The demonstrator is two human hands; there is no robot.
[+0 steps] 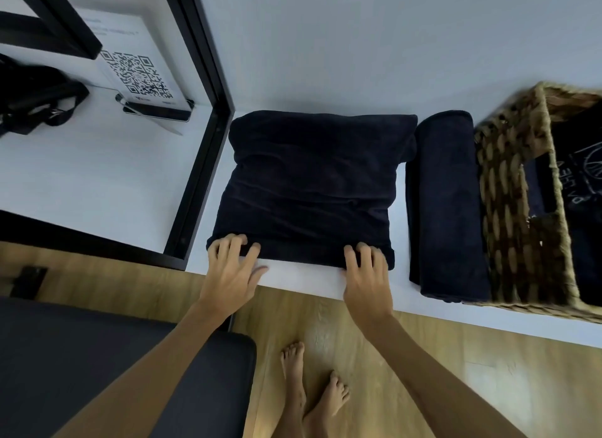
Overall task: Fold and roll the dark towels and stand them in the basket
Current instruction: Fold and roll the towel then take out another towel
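White and smooth, the counter (303, 278) runs along a pale wall above a light wood floor, seen from overhead by a person standing barefoot at its front edge. A dark navy folded towel (312, 183) lies flat at the middle of the counter, its far edge against the wall and its near edge just short of the counter's front edge. The left hand (229, 268) rests at the towel's near left corner, fingers curled onto the cloth with the thumb spread out on the bare counter. The right hand (366, 274) sits at the near right corner, fingers bent over the towel's edge; whether either of the hands is pinching the fabric or only pressing on it cannot be told. Just beside the towel, toward the counter's right end, a second dark navy towel, rolled into a long cylinder (446, 206), lies on its side, touching the wall of a brown woven wicker basket (508, 203). Dark fabric shows inside the basket. At the counter's left end, a black metal frame (208, 111) encloses a card printed with a QR code in a clear stand (140, 75) and a black strapped bag (35, 95). A dark cushioned seat (97, 356) stands on the floor below.
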